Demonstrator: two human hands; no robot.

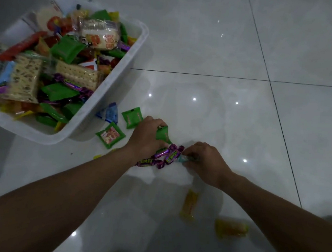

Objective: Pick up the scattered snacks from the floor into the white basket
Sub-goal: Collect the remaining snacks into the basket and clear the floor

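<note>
The white basket (108,85) sat on the tiled floor (226,51) at the upper left, heaped with snacks: crackers, green packets and purple sweets. Both arms reached down to the floor just to the right of it. The left hand (146,136) had its fingers curled round a green packet (163,134), which stuck up past the knuckles, and a bunch of purple sweets (158,157) was gathered under the same palm. The right hand (204,160) was close beside it, fingertips bent and pinching a pale blue sweet (186,159) that touched the end of the purple bunch. Between the left hand and the basket lay a second green packet (132,119), a blue packet (109,114) right against the basket wall, and a green packet with a picture (110,135). Nearer the person, below the right forearm, two yellow packets (189,205) (231,229) lay apart on the floor.
</note>
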